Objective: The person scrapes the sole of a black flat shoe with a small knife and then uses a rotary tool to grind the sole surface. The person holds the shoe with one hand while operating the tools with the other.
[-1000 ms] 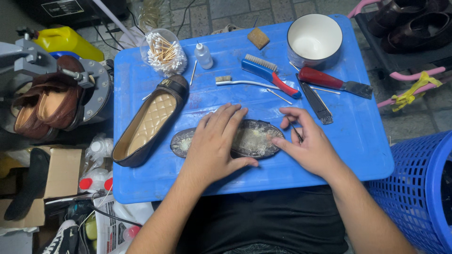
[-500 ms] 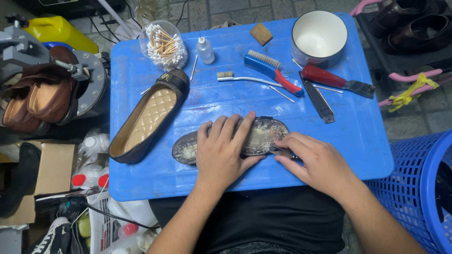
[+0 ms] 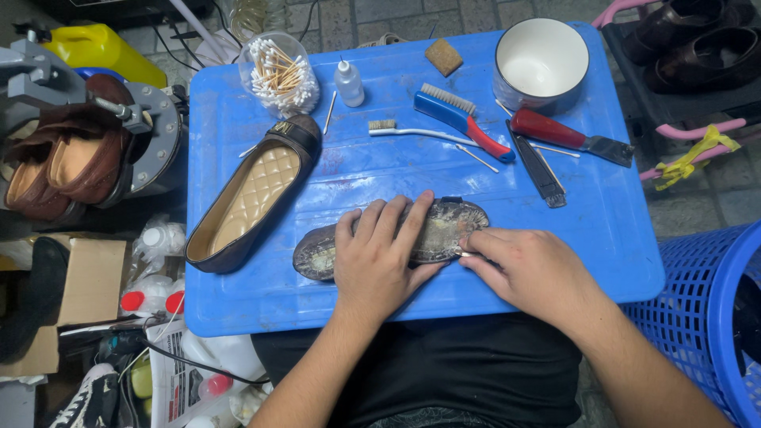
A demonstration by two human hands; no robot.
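landmark: blue lid (image 3: pixel 602 238), a flat plastic work surface across the person's lap; all places below are given relative to it.
shoe sole (image 3: pixel 452 226): lies flat near the front edge of the blue lid, about mid-width, long axis left to right; its upper face looks grey and smeared.
left hand (image 3: pixel 379 257): palm down, fingers spread and laid flat over the left and middle part of the shoe sole; it presses rather than clasps, nothing is enclosed in it.
right hand (image 3: pixel 529 273): at the right end of the shoe sole, fingers curled in and pinched together on a small thin tool against the sole's edge; the tool is mostly hidden, its kind cannot be told.
flat shoe (image 3: pixel 252 194): dark with a quilted tan insole, lies open side up on the left part of the blue lid, apart from both hands.
brush (image 3: pixel 464 119): blue and red, on the rear centre of the blue lid.
toothbrush (image 3: pixel 412 131): white, just left of the brush.
scraper (image 3: pixel 567 136): red handle, rear right.
white bowl (image 3: pixel 541 63): rear right corner.
cotton swab jar (image 3: pixel 279 75): rear left.
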